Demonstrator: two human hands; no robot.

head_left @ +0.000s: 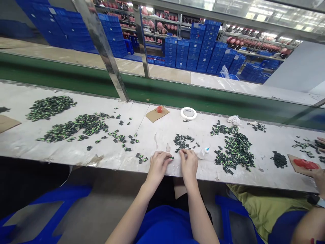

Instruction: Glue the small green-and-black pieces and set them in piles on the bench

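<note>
My left hand (pixel 158 164) rests on the white bench edge with its fingers pinched on a small dark green part (pixel 171 157). My right hand (pixel 188 161) lies right beside it, fingers curled together on something too small to make out. Just beyond both hands is a small heap of the same dark green parts (pixel 183 141). A small glue bottle (pixel 203 152) lies to the right of my right hand.
Larger piles of parts lie at the left (pixel 76 127) and right (pixel 237 150). A tape roll (pixel 188 113) and a cardboard piece with a red cap (pixel 159 109) sit farther back. A co-worker's hand (pixel 318 176) works at the far right by a red piece (pixel 306 164). Blue crates (pixel 198 51) are stacked behind.
</note>
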